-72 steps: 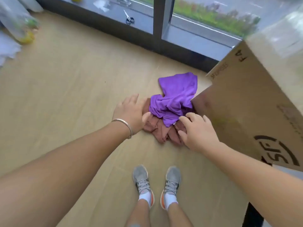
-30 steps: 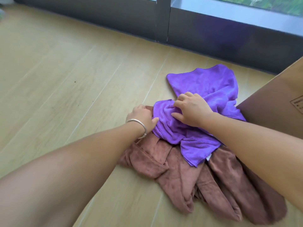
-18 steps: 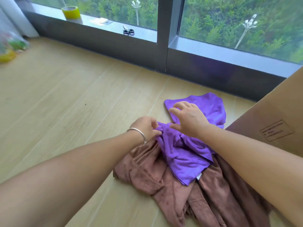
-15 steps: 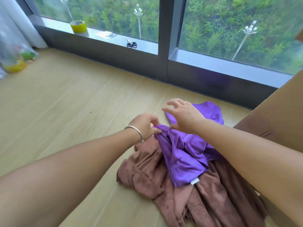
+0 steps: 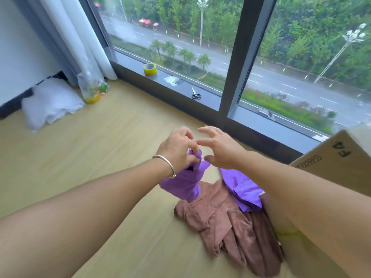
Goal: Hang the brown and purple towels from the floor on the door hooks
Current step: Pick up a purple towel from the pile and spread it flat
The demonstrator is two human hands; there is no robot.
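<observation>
Partly hidden towels by the cardboard box (image 5: 329, 163)
The right forearm covers the purple towel (image 5: 243, 189) and brown towel (image 5: 220, 217) beside that box.

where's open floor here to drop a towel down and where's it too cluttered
The wooden floor lies bare between the white pillow, the window sill and the brown towel. It is crowded at right, where the brown towel and purple towel bunch against the cardboard box, and in the corner by the plastic bag.
</observation>
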